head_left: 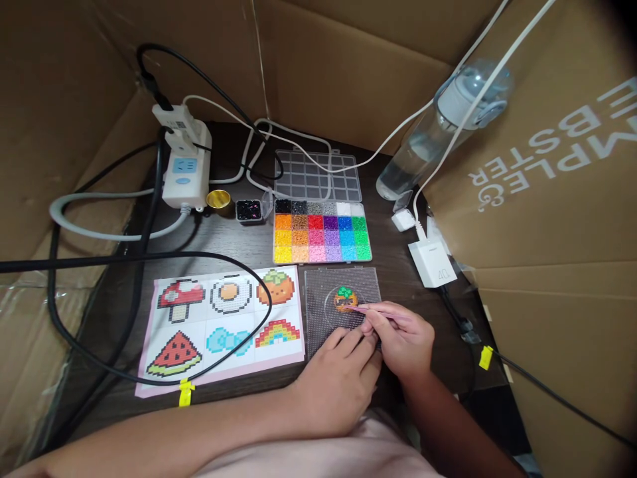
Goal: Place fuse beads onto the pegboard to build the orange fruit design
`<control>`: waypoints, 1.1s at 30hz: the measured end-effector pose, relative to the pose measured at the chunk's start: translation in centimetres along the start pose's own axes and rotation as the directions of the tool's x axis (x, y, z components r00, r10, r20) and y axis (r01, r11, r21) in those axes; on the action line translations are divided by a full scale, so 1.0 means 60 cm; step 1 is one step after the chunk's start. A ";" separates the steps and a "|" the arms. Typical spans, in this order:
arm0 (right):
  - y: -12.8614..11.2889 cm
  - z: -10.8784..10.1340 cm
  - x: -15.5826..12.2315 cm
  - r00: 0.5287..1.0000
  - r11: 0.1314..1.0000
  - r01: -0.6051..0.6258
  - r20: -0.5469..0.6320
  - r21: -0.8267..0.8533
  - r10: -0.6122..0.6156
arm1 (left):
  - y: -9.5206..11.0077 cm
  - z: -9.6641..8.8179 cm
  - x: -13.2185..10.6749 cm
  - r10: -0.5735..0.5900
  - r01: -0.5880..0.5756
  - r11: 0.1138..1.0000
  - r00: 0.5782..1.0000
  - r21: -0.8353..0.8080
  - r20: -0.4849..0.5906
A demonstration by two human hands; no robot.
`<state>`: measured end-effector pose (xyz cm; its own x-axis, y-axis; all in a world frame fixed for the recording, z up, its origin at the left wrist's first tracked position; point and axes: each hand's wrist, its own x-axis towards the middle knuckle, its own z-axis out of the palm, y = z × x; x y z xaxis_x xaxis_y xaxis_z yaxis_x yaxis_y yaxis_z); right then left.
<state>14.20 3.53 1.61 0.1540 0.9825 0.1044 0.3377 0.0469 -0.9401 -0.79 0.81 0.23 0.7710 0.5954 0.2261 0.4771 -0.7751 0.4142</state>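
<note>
A clear square pegboard (318, 282) lies on the dark table, bearing a partly built orange and green bead figure (345, 299). My right hand (404, 338) pinches pink tweezers (371, 309) whose tip reaches the bead figure. My left hand (336, 385) rests at the pegboard's near edge, fingers curled against the board, holding nothing I can name. A bead box (321, 231) with many coloured compartments sits behind the pegboard, its clear lid (318, 176) open. A pattern sheet (223, 322) with pixel pictures lies to the left.
A power strip (183, 162) and several black and white cables cross the left side and the pattern sheet. A clear water bottle (438, 126) leans at the back right, beside a white charger (432, 262). Cardboard walls surround the table. A small black cup (248, 210) and gold lid (218, 198) sit near the box.
</note>
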 end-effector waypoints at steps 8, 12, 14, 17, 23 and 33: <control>0.007 -0.002 -0.003 1.000 0.999 -0.028 0.015 0.045 0.028 | 0.001 -0.001 0.000 0.002 -0.002 1.000 1.000 0.017 0.015; 0.007 -0.001 -0.001 0.998 0.997 -0.054 0.020 0.054 0.052 | 0.000 0.001 -0.002 0.001 -0.001 1.000 1.000 0.007 0.008; 0.008 -0.001 -0.001 0.996 0.992 -0.095 0.010 0.088 0.094 | 0.000 0.000 -0.002 0.005 -0.005 1.000 1.000 0.002 0.006; 0.012 -0.001 0.000 0.982 0.960 -0.179 -0.019 0.218 0.187 | 0.000 -0.004 0.000 0.005 -0.005 1.000 1.000 -0.008 0.003; 0.018 -0.001 0.016 0.958 0.836 -0.249 0.000 0.489 0.286 | 0.004 -0.013 0.001 -0.003 0.003 1.000 1.000 -0.006 0.017; 0.012 -0.001 0.025 0.917 0.625 -0.294 0.029 0.723 0.398 | 0.024 -0.031 -0.004 0.028 -0.026 0.991 0.999 0.133 -0.015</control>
<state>14.75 5.04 1.08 0.2485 0.9250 -0.2876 -0.5057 -0.1293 -0.8530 -1.09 -0.06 2.42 0.7779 0.5763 0.2506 0.5088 -0.8116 0.2872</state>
